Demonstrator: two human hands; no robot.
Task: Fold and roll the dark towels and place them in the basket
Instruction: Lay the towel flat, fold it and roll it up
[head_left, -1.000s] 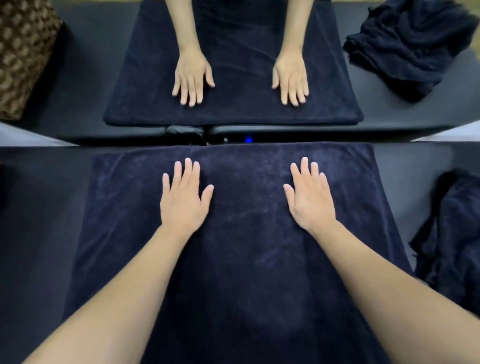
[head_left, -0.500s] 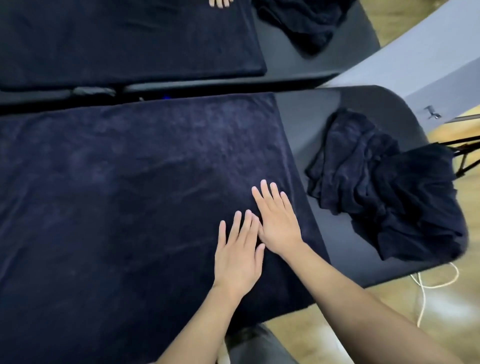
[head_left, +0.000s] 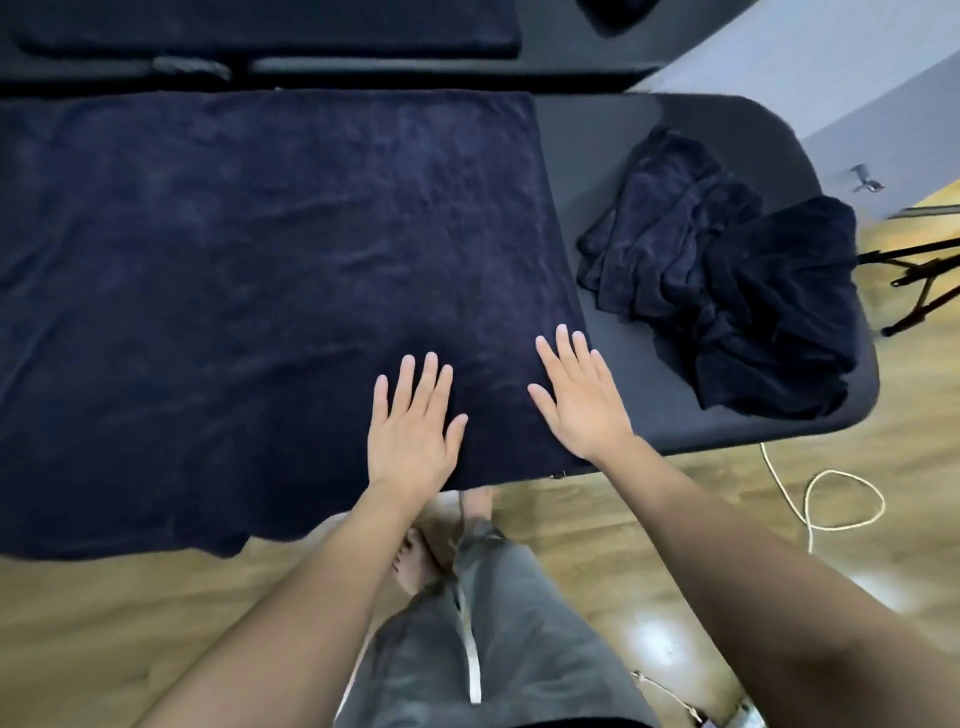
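spread towel (head_left: 260, 270), flat under fingers (head_left: 426, 374)

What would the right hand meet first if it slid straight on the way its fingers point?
The right hand lies flat near the spread towel edge, fingers aimed up-left. It would probably cross bare table, passing left of the crumpled towel pile; nothing else shows there.

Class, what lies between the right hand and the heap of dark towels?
Head view: only bare table top separates the right hand from the towel heap.
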